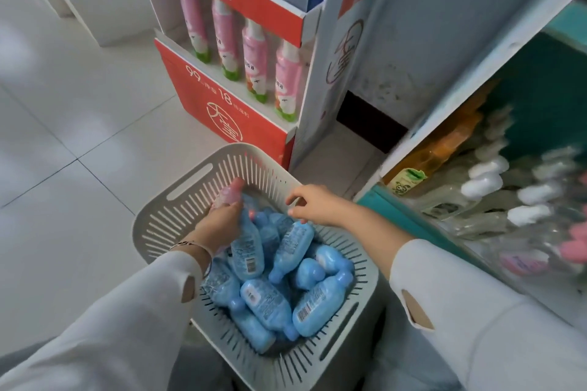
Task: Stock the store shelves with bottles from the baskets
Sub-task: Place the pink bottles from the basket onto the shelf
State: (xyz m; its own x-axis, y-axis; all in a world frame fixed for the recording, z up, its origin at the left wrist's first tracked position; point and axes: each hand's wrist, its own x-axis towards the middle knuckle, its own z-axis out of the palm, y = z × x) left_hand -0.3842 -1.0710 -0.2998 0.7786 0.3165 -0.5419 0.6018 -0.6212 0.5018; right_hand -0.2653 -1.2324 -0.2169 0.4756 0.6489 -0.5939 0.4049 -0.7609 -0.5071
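Currently left hand [222,220] grips small blue plastic bottle [247,251] in grey slotted basket [178,203]; right hand [314,203] loose, empty. Likely light, slick: grip mid-body.

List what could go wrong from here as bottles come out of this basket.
1. The left hand holds a pink bottle and seems to clutch a blue bottle too. With a shared grip, one may slip and drop back into the basket.
2. The other blue bottles lie in a loose heap, so lifting one could tumble its neighbours.
3. The shelf already looks crowded with white-capped bottles; pushing more in might topple some.
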